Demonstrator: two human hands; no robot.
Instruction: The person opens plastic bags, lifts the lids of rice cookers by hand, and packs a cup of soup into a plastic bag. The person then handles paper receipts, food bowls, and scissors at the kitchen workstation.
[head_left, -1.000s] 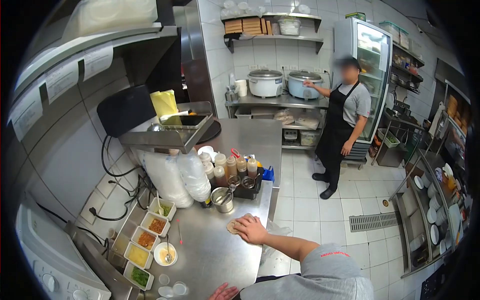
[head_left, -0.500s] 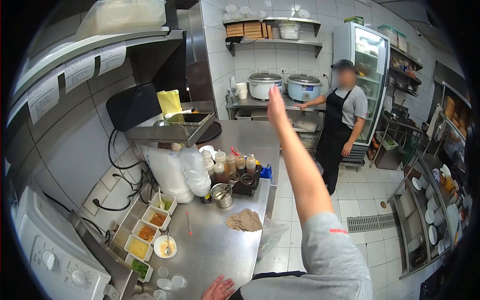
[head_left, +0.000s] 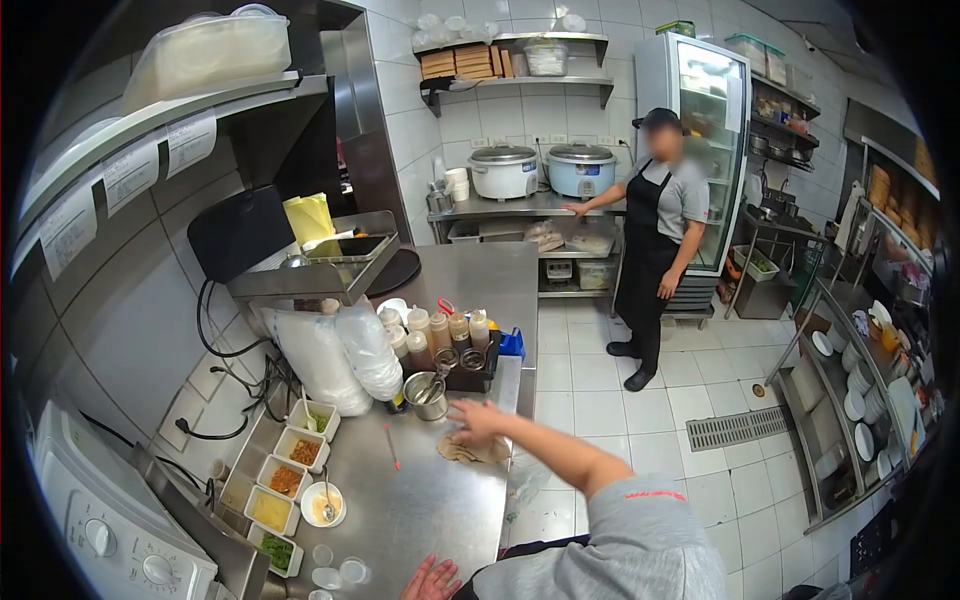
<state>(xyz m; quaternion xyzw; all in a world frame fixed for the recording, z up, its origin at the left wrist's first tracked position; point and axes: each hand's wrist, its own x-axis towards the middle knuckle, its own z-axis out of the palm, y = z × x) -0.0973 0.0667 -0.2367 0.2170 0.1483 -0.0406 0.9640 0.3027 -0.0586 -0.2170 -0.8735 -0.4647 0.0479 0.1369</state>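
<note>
My right hand (head_left: 478, 420) reaches across the steel counter (head_left: 400, 520) with its fingers apart, over a crumpled brown cloth (head_left: 470, 450). Whether it touches the cloth I cannot tell. Just past its fingertips stands a metal cup (head_left: 427, 398) with utensils in it. My left hand (head_left: 432, 580) is open at the bottom edge, fingers spread, holding nothing. A red pen-like stick (head_left: 391, 447) lies left of the cloth. Farther left is a white bowl (head_left: 323, 504) with a spoon inside.
White tubs of toppings (head_left: 283, 481) line the left side, by clear plastic cups (head_left: 327, 578). Sauce bottles (head_left: 440, 330) and plastic bags (head_left: 318, 360) stand behind. A co-worker (head_left: 655, 240) in a black apron is near two rice cookers (head_left: 503, 175) and a glass-door fridge (head_left: 700, 150).
My right hand has come down from raised in front of me to over the cloth. The view has shifted slightly. My left hand stays spread at the bottom edge.
</note>
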